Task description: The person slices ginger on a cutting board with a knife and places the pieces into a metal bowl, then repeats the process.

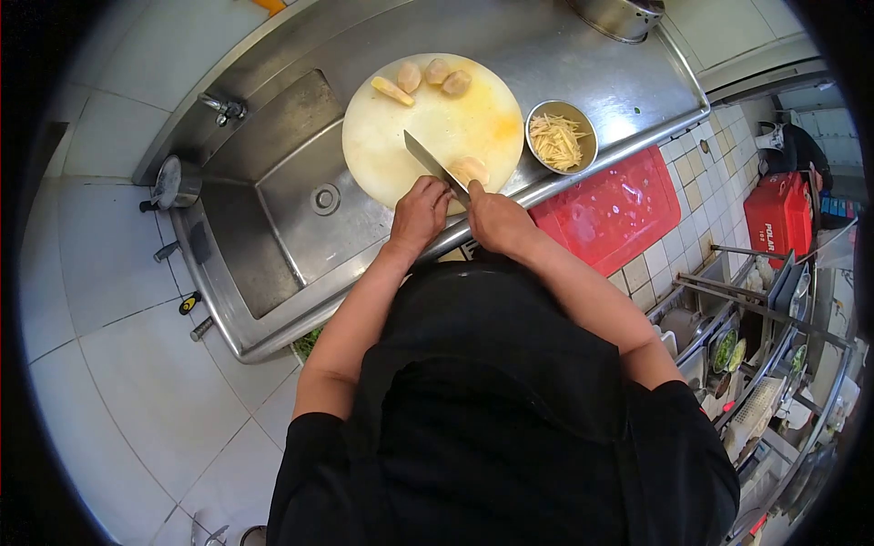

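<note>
My right hand [496,218] is closed round the handle of a knife [430,159], whose blade points up and left across the round white cutting board [378,150]. Left of the blade, my left hand [421,211] has its fingers bent in at the board's near edge; what they hold, if anything, is hidden. Pale slices [471,170] lie just right of the blade. Several peeled pale pieces [410,76] rest at the board's far side. A steel bowl [593,146] of thin yellowish strips [557,142] stands to the right of the board.
A steel sink basin [309,237] with a tap [224,109] is on the left. A red board [619,209] lies below the counter's edge. A metal pot [619,16] stands at the back; a red box [778,214] and racks with dishes [726,350] are at the right.
</note>
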`<state>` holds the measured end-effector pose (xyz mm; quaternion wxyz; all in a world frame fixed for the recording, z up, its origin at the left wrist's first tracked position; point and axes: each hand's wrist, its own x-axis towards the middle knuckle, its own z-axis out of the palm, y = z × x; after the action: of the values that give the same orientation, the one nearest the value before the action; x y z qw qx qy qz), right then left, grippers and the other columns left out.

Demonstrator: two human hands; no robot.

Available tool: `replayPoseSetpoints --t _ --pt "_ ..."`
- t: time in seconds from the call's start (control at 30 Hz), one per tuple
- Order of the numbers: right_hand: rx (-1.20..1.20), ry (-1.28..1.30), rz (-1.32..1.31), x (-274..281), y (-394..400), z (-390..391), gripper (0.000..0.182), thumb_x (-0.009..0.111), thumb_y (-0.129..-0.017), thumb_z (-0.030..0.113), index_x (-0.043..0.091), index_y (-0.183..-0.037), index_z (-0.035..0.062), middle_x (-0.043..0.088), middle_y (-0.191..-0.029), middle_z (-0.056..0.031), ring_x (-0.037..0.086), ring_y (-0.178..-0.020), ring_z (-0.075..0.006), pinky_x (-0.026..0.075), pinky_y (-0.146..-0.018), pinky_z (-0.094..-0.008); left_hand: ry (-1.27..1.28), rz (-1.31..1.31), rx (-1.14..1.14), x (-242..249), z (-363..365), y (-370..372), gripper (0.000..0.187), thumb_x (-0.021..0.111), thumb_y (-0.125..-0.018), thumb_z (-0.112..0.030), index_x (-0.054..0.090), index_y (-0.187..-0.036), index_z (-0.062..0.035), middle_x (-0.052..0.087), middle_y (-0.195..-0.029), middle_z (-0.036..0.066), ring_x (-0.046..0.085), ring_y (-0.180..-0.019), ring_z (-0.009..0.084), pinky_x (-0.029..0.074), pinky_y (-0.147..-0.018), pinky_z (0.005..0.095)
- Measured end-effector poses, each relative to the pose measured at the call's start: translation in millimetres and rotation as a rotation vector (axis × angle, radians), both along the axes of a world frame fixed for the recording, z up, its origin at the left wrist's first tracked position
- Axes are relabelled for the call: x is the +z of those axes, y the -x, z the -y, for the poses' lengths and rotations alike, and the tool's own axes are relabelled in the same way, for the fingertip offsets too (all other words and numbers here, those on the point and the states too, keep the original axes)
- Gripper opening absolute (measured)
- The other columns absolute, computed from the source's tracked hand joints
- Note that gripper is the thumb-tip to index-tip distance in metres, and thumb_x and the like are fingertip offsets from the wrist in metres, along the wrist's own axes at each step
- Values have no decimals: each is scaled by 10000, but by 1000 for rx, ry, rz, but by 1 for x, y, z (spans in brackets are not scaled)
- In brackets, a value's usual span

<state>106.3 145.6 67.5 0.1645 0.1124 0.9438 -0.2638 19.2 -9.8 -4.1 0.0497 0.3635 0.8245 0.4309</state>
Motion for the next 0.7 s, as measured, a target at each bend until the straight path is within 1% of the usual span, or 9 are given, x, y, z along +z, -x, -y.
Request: replayPoseSetpoints --t 0.13,0.2,0.37,0.43,0.5,0.53,0.6,0.7 --pt "15 3 -32 11 -2 -7 207 468 -977 137 466 -1101 -29 678 -843 -312 677 -832 -478 530 -761 -570 6 -1 -4 1 -1 3 150 681 -906 -112 696 -1032 -31 666 -1040 131 678 -917 351 562 -791 422" --pt "-27 30 -34 23 -11 -7 205 473 -981 143 462 -1098 -24 671 -818 -313 673 -821 -481 522 -751 -578 19 11 -10 1 0 2 148 680 -907 -112 698 -1029 -30 669 -1044 132 681 -917 350 563 -792 420" --pt "-12 25 -14 37 -28 -7 199 467 -990 148 456 -1083 -28 665 -792 -308 667 -802 -482 509 -735 -586 5 7 17 0 -1 2 159 676 -905 -105 705 -1043 -32 685 -1046 137 687 -916 349 565 -804 415" --pt "-9 25 -2 36 -29 -7 199 462 -994 149 454 -1078 -31 665 -790 -306 666 -798 -481 505 -732 -587 -1 -9 16 -2 -2 2 150 686 -902 -98 703 -1037 -34 689 -1028 137 691 -904 340 568 -784 404" --pt "-16 40 -44 29 -29 -7 203 485 -1001 149 425 -1060 -35 638 -772 -324 643 -790 -510 485 -720 -604 -7 -26 13 -3 -2 3 143 696 -899 -91 701 -1031 -36 694 -1010 137 695 -892 331 571 -763 394" --pt "-17 41 -43 29 -28 -7 203 485 -1001 149 425 -1060 -35 638 -772 -324 643 -790 -510 485 -720 -604 -11 -30 15 -4 -2 3 144 699 -898 -95 702 -1030 -39 696 -1004 135 696 -891 331 571 -762 394" --pt "2 19 -12 28 -23 -7 201 457 -1000 150 456 -1076 -37 664 -797 -307 666 -803 -482 506 -741 -582 -17 -37 18 -4 -3 3 144 702 -897 -98 702 -1030 -42 697 -998 133 696 -889 330 571 -762 394" --pt "-10 28 -12 27 -18 -6 199 456 -998 146 461 -1074 -39 667 -806 -308 667 -817 -483 508 -746 -579 -8 -19 18 -5 -2 3 145 708 -897 -103 700 -1029 -45 696 -994 131 696 -882 329 570 -757 395"
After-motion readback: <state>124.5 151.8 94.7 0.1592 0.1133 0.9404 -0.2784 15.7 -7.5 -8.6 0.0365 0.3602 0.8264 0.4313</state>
